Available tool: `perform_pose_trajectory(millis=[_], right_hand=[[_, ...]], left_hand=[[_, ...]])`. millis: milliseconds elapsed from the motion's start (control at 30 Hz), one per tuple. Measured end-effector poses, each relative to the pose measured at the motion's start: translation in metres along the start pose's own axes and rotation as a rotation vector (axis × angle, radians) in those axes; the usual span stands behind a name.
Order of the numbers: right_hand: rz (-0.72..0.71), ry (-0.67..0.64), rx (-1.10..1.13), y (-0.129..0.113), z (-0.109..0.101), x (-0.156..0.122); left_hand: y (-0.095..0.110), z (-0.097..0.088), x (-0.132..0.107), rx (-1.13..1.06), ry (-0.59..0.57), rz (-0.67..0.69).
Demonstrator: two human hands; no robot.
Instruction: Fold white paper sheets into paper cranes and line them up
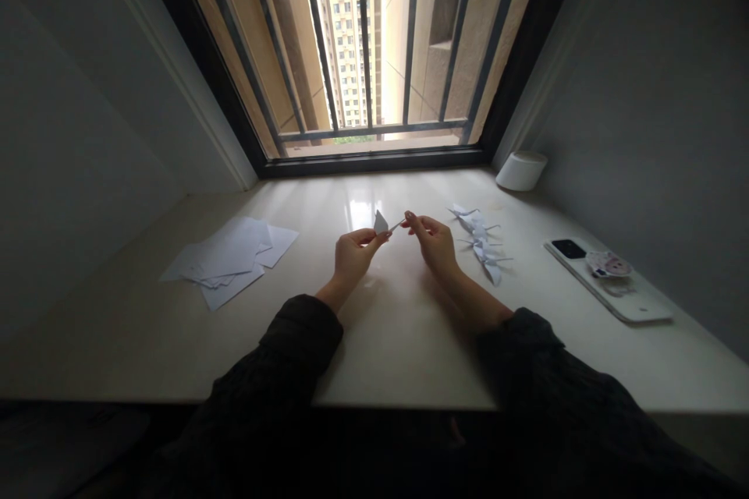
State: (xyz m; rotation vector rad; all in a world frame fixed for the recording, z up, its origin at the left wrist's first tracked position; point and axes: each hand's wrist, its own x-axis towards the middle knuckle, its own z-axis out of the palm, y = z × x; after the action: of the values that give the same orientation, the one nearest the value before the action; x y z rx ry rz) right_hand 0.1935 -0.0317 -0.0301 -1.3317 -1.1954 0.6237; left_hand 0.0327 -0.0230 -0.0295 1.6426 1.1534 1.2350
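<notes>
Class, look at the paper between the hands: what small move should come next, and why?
Perhaps bend the narrow tip: the right hand seems to pinch it, the left hand grips the folded paper, and similar-looking paper cranes lie nearby.

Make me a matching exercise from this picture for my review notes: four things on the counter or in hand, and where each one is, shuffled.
1. loose white sheets
2. small folded paper
3. phone
4. white rounded object

A. near the lower right corner of the window
B. in an overlapping pile, left of the left hand
C. lying flat, well to the right of the right hand
D. held in the fingers of the left hand

Pairs: 1-B, 2-D, 3-C, 4-A
</notes>
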Motion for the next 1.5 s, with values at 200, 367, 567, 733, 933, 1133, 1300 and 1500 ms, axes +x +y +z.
perform_pose_trajectory(millis=[200, 367, 567, 733, 933, 1133, 1300, 1500], right_hand=[[0.021, 0.011, -0.040, -0.001, -0.001, -0.002], [0.049, 0.005, -0.016, -0.002, -0.001, -0.004], [0.082, 0.017, 0.021, -0.002, 0.000, -0.004], [0.108, 0.022, 0.065, 0.000, 0.001, -0.003], [0.217, -0.020, 0.209, 0.004, 0.004, -0.001], [0.311, -0.112, 0.315, 0.005, 0.004, 0.001], [0.380, -0.216, 0.438, 0.004, 0.004, 0.000], [0.498, -0.311, 0.565, 0.003, 0.005, 0.001]], left_hand=[[0.003, 0.000, -0.002, 0.197, 0.094, 0.061], [0.004, -0.001, -0.003, 0.216, 0.125, 0.093], [0.001, -0.001, -0.002, 0.241, 0.102, 0.099], [0.001, -0.001, -0.003, 0.243, 0.094, 0.093], [-0.001, -0.002, -0.002, 0.259, 0.088, 0.106], [-0.004, -0.002, 0.001, 0.153, 0.041, 0.047], [-0.005, -0.001, 0.003, 0.001, 0.010, -0.010], [-0.007, 0.000, 0.003, -0.064, -0.013, -0.075]])
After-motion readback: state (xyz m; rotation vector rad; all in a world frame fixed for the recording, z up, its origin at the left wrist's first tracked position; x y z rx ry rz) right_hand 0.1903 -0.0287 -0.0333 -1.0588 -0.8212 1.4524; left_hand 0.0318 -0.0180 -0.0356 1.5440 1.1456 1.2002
